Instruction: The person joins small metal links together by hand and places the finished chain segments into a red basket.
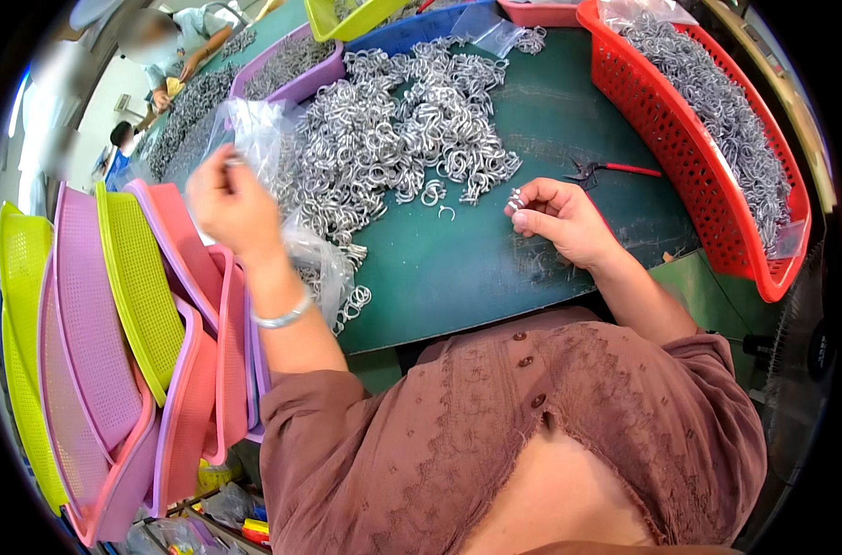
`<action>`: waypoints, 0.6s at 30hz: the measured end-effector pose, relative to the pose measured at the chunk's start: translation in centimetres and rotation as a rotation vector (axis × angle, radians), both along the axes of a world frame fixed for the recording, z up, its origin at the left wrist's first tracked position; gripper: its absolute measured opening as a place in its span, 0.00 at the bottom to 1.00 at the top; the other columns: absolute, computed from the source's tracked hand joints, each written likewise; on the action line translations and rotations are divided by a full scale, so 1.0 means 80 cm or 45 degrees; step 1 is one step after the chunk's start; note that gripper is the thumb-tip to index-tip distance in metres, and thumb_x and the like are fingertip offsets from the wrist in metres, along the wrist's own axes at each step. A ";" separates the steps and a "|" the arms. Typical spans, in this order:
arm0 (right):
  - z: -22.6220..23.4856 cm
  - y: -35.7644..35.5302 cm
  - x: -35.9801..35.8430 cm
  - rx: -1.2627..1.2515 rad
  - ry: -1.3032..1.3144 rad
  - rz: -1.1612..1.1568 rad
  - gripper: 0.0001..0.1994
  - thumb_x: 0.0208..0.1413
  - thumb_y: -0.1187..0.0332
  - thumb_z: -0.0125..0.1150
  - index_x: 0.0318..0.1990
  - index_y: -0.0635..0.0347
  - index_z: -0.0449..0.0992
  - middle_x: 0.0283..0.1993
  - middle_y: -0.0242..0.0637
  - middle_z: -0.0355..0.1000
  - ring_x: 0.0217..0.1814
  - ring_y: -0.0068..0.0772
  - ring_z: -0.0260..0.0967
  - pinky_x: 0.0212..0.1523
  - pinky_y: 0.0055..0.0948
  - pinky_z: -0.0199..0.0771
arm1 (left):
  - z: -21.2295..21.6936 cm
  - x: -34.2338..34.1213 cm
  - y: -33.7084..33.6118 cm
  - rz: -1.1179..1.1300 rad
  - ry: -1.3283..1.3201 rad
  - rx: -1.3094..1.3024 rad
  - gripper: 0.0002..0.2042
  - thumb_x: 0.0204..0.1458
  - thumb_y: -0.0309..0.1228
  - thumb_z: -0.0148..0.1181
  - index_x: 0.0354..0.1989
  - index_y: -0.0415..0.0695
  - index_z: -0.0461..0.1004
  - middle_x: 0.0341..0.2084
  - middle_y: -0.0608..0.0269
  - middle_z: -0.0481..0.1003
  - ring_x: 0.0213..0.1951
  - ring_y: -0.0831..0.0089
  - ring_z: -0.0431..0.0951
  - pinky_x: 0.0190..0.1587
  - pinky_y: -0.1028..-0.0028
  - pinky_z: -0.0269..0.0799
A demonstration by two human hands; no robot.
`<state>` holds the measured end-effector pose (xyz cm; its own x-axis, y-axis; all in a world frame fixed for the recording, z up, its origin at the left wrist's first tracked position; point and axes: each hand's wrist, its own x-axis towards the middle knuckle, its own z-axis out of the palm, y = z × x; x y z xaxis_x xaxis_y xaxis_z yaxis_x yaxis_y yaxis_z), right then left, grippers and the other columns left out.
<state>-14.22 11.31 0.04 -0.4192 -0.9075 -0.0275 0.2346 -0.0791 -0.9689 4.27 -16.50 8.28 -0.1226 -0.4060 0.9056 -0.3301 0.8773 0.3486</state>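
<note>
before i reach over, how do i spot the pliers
On the green table, look between the right hand and the big red basket. The pliers lie there, dark jaws pointing left. Slim red handles set them apart from the silver rings.

The person is wearing a dusty reddish-brown blouse (643, 398), its thin cloth wrinkling into soft folds. Small, round, dark buttons (526, 362) are running in a row down the front. Tone-on-tone embroidery (430, 416) is forming lacy bands on the cloth, with small motifs scattering around them. The neckline (506, 474) is opening in a V, its edges showing a ragged, frayed-looking trim. The left sleeve (310, 402) and right sleeve (712, 356) are leaving the forearms bare. A smooth silver bangle (285, 315) is circling the left wrist. Both the left hand (239, 203) and right hand (559, 219) are showing bare.
</note>
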 end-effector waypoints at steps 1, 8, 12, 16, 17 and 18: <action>0.001 -0.004 0.000 0.001 -0.018 0.003 0.06 0.46 0.76 0.57 0.32 0.64 0.70 0.28 0.27 0.67 0.29 0.14 0.62 0.31 0.16 0.63 | 0.018 0.011 -0.019 0.223 -0.112 0.023 0.08 0.39 0.20 0.51 0.28 0.41 0.75 0.26 0.57 0.72 0.29 0.65 0.71 0.33 0.73 0.66; 0.019 -0.024 -0.006 -0.195 -0.010 0.012 0.07 0.45 0.78 0.56 0.34 0.65 0.71 0.35 0.33 0.68 0.34 0.18 0.64 0.36 0.19 0.65 | 0.023 0.039 -0.100 0.608 -0.781 0.119 0.17 0.41 0.26 0.50 0.43 0.37 0.69 0.41 0.44 0.68 0.44 0.52 0.68 0.48 0.64 0.62; 0.021 -0.019 -0.018 -0.424 0.060 -0.016 0.07 0.45 0.80 0.56 0.34 0.66 0.70 0.41 0.35 0.67 0.39 0.20 0.63 0.40 0.20 0.65 | 0.017 -0.007 -0.015 0.305 -0.691 -0.006 0.16 0.44 0.27 0.51 0.43 0.37 0.69 0.43 0.45 0.66 0.45 0.54 0.67 0.48 0.64 0.62; 0.026 -0.008 -0.023 -0.520 0.148 -0.092 0.08 0.45 0.83 0.55 0.34 0.66 0.70 0.42 0.37 0.66 0.41 0.21 0.63 0.42 0.21 0.65 | 0.005 -0.037 0.041 -0.043 -0.616 -0.189 0.13 0.44 0.26 0.53 0.40 0.38 0.70 0.42 0.49 0.67 0.44 0.55 0.67 0.47 0.65 0.62; 0.028 -0.005 -0.022 -0.533 0.156 -0.112 0.08 0.45 0.83 0.55 0.34 0.66 0.70 0.42 0.37 0.66 0.41 0.21 0.63 0.42 0.21 0.65 | 0.001 -0.042 0.052 -0.135 -0.631 -0.112 0.13 0.44 0.26 0.53 0.40 0.38 0.70 0.41 0.49 0.67 0.44 0.55 0.67 0.47 0.65 0.62; 0.029 -0.003 -0.020 -0.535 0.161 -0.119 0.08 0.44 0.84 0.55 0.34 0.66 0.70 0.41 0.37 0.66 0.41 0.21 0.63 0.42 0.21 0.65 | -0.006 -0.045 0.060 -0.224 -0.647 -0.035 0.13 0.44 0.26 0.53 0.40 0.38 0.70 0.41 0.49 0.67 0.44 0.55 0.67 0.47 0.65 0.62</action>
<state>-15.85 11.04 2.35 -0.4763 -0.7869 0.3922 0.0892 -0.4870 -0.8688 0.67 -11.69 7.82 -0.6126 -0.3164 0.7243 -0.2982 0.9412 0.1590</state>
